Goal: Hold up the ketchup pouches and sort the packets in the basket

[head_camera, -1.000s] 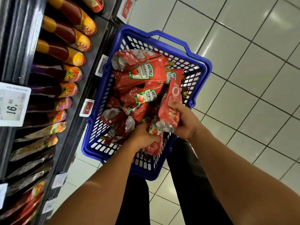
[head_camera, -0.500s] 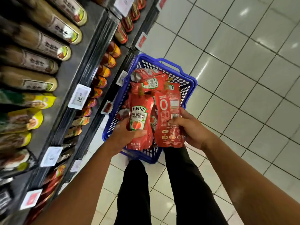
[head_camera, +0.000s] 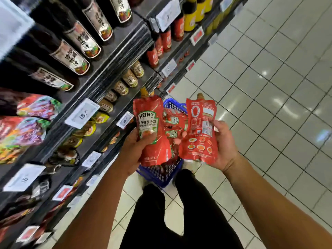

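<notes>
My left hand (head_camera: 133,151) grips a red Heinz ketchup pouch (head_camera: 152,126) upright, its label facing me and its spout at the top. My right hand (head_camera: 223,148) grips a second red ketchup pouch (head_camera: 198,130), its back side with a barcode turned toward me. Both pouches are held above a blue plastic basket (head_camera: 159,174) on the tiled floor. Several more red ketchup pouches (head_camera: 173,123) lie inside the basket, partly hidden behind the two raised ones.
Dark shelves (head_camera: 107,69) run along the left with sauce bottles (head_camera: 71,56), jars (head_camera: 129,79), colourful bags (head_camera: 27,126) and white price tags (head_camera: 81,113). My legs in black trousers (head_camera: 167,218) stand behind the basket. White tiled floor (head_camera: 269,87) spreads to the right.
Both hands have lifted a pouch each out of the basket and raised them higher. The view has tilted up, showing more of the shelves and less of the basket.
</notes>
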`<act>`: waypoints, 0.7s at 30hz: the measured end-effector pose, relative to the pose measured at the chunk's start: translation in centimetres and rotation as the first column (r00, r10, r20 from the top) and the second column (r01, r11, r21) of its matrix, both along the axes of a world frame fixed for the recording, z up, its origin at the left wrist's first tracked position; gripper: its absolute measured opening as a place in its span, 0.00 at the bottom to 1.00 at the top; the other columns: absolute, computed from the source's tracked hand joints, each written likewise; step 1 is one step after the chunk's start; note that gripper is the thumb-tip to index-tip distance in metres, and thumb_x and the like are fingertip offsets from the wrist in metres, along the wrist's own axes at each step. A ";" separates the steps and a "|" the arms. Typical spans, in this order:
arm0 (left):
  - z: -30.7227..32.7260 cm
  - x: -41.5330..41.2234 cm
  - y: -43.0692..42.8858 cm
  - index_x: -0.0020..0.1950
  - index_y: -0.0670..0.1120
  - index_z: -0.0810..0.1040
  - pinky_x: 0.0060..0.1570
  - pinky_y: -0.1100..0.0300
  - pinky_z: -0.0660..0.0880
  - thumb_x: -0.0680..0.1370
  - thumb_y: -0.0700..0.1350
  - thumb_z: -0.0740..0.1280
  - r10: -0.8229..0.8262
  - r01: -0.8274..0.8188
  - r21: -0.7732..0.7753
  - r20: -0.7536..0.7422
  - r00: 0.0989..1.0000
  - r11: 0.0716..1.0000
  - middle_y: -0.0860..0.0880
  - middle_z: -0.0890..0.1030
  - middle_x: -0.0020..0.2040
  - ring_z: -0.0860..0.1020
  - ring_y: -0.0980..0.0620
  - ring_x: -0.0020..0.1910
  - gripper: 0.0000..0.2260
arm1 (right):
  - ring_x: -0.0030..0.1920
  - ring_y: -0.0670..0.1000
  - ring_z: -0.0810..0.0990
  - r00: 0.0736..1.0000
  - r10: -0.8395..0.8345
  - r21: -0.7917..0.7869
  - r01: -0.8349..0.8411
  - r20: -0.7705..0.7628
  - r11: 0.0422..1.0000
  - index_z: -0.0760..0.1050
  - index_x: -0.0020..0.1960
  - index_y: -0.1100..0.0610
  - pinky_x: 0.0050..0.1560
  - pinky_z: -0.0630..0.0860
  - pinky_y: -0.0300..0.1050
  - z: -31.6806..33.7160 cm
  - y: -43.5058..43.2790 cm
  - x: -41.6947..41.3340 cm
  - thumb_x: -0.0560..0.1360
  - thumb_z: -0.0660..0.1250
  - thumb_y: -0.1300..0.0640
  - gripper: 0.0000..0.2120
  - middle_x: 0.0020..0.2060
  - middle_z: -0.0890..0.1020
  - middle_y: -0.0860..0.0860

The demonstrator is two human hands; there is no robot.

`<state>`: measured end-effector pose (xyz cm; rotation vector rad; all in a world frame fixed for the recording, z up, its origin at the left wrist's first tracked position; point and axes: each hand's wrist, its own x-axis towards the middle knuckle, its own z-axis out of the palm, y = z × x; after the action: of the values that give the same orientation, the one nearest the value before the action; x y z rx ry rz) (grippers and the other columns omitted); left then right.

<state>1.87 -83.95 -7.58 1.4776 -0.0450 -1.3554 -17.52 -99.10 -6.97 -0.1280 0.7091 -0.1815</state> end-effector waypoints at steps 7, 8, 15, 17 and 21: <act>6.0 0.2 1.1 0.50 0.58 0.85 0.42 0.60 0.80 0.71 0.43 0.71 -0.058 0.057 -0.093 -0.014 0.998 0.994 0.50 0.87 0.50 0.85 0.53 0.47 0.13 | 0.52 0.63 0.80 0.983 -0.001 -0.088 0.018 0.184 0.996 0.75 0.66 0.63 0.58 0.78 0.62 6.7 2.1 1.0 0.61 0.77 0.53 0.35 0.55 0.79 0.64; 6.7 0.1 1.2 0.51 0.57 0.85 0.42 0.60 0.80 0.71 0.43 0.71 -0.059 0.057 -0.103 -0.016 0.998 0.993 0.50 0.86 0.50 0.85 0.52 0.48 0.13 | 0.50 0.62 0.82 0.978 0.010 -0.140 0.020 0.206 0.990 0.76 0.63 0.63 0.53 0.81 0.58 7.5 2.6 1.1 0.62 0.79 0.55 0.32 0.54 0.81 0.64; 11.2 0.8 2.9 0.59 0.50 0.81 0.45 0.58 0.80 0.71 0.43 0.72 -0.053 0.058 -0.143 0.034 0.998 0.988 0.45 0.86 0.53 0.85 0.48 0.51 0.17 | 0.49 0.61 0.84 0.998 -0.052 -0.302 0.043 -0.021 0.952 0.68 0.72 0.63 0.47 0.83 0.54 11.4 6.0 2.2 0.50 0.87 0.50 0.55 0.56 0.81 0.64; 12.1 0.9 3.3 0.61 0.47 0.79 0.44 0.59 0.80 0.71 0.42 0.72 -0.013 0.021 -0.160 0.050 0.999 0.987 0.45 0.86 0.52 0.85 0.48 0.50 0.18 | 0.54 0.64 0.80 0.999 -0.043 -0.312 0.033 -0.027 0.950 0.68 0.72 0.62 0.54 0.80 0.60 12.1 6.4 2.4 0.51 0.87 0.52 0.54 0.60 0.78 0.66; 14.0 0.3 4.0 0.57 0.48 0.81 0.41 0.60 0.80 0.72 0.40 0.73 0.097 -0.086 -0.186 0.054 0.994 0.979 0.45 0.86 0.50 0.85 0.49 0.47 0.14 | 0.54 0.62 0.81 0.998 0.053 -0.360 -0.064 -0.039 0.931 0.69 0.72 0.57 0.55 0.80 0.59 14.3 5.5 3.4 0.60 0.81 0.56 0.43 0.61 0.80 0.63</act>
<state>2.19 -79.90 6.40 1.3504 -0.1376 -1.1972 -14.08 -93.62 7.37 -0.5045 0.6945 -0.2525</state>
